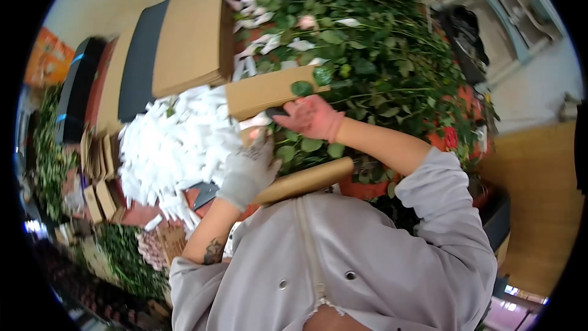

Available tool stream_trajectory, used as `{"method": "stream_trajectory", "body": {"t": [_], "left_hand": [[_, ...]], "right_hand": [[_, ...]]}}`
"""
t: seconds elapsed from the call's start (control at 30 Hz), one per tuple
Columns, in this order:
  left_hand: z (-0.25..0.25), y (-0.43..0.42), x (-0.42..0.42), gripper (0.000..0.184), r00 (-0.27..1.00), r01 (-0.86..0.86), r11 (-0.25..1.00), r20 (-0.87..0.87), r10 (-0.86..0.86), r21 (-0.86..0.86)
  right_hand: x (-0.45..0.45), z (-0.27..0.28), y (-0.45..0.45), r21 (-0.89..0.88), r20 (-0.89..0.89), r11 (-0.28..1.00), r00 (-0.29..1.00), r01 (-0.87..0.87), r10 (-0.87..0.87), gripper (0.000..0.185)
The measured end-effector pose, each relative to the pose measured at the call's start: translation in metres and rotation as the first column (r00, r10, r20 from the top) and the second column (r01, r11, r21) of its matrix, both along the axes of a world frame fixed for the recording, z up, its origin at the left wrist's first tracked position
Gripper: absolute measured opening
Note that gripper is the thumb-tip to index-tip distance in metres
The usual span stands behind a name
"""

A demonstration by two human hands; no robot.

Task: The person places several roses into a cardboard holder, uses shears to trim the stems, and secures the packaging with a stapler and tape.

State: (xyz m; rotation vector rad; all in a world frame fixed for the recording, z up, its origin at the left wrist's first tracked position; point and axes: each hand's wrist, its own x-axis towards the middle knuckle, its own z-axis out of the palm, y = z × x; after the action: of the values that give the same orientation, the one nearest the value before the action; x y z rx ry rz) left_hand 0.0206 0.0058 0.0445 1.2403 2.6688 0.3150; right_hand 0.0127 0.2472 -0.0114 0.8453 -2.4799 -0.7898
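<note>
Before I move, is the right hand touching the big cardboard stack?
Apart: the head view shows a gap, with a cardboard strip between the right hand and the big cardboard stack.

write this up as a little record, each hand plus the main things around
left hand: in a pale glove, grip unclear
right hand: in a stained pink glove, grip unclear
white sleeves: heaped left of the hands
leafy stems: spread beyond and right of the right hand
pink bloom: among the stems
cardboard strip: just beyond the hands
cardboard stack: beyond the sleeves
grey jacket: worn, forearms bare
</note>
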Motion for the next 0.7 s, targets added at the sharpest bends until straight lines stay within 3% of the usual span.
{"method": "stream_trajectory", "body": {"t": [0.07,0.13,0.27,0.33,0.37,0.47,0.5,0.53,0.6,0.63,0.67,0.7], "left_hand": [[0.015,0.008,0.000,0.055,0.996,-0.047,0.995,0.074,0.054,-0.089],[0.019,0.005,-0.001,0.055,0.987,-0.054,0.985,0.140,0.077,-0.164],[0.010,0.004,-0.005,0.054,0.988,-0.030,0.994,0.145,0.045,-0.109],[0.008,0.001,-0.006,0.053,0.995,0.007,0.997,0.095,0.000,-0.071],[0.009,0.000,-0.007,0.053,0.993,-0.003,0.998,0.121,0.010,-0.056],[0.015,0.003,-0.010,0.053,0.978,-0.028,0.999,0.205,0.034,-0.031],[0.016,0.003,-0.009,0.053,0.962,-0.063,0.998,0.266,0.065,-0.018],[0.009,-0.001,-0.013,0.053,0.963,-0.062,0.998,0.264,0.063,-0.015],[-0.021,-0.017,-0.026,0.038,0.963,-0.102,0.859,0.265,-0.040,0.501],[-0.034,-0.023,-0.030,0.038,0.964,-0.094,0.863,0.262,-0.046,0.497],[-0.047,-0.029,-0.035,0.032,0.840,-0.469,0.701,0.517,0.166,0.537],[-0.051,-0.031,-0.038,0.028,0.597,-0.778,0.437,0.749,0.288,0.451]], "right_hand": [[-0.001,0.014,-0.012,-0.186,0.186,0.982,0.982,-0.008,0.043,0.046],[-0.002,0.013,-0.016,-0.245,0.293,0.969,0.953,-0.005,0.079,0.035],[-0.007,-0.004,-0.017,-0.175,0.180,0.982,0.979,-0.065,0.097,0.028],[-0.005,0.018,-0.025,-0.344,0.375,0.939,0.920,0.028,0.110,0.024],[-0.005,0.027,-0.027,-0.369,0.357,0.929,0.925,0.014,0.128,0.022],[-0.004,0.026,-0.032,-0.381,0.325,0.924,0.936,0.003,0.131,0.022],[-0.003,0.024,-0.034,-0.321,0.431,0.945,0.898,0.068,0.082,0.025],[-0.004,0.019,-0.033,-0.319,0.429,0.945,0.900,0.068,0.080,0.025],[-0.008,0.011,-0.030,-0.283,0.598,0.932,0.801,0.225,-0.012,0.031],[-0.006,0.011,-0.030,-0.289,0.595,0.929,0.803,0.231,-0.014,0.031],[-0.003,0.012,-0.030,-0.287,0.522,0.937,0.853,0.200,-0.023,0.032],[-0.002,0.013,-0.030,-0.278,0.446,0.946,0.895,0.168,-0.027,0.032]]}}
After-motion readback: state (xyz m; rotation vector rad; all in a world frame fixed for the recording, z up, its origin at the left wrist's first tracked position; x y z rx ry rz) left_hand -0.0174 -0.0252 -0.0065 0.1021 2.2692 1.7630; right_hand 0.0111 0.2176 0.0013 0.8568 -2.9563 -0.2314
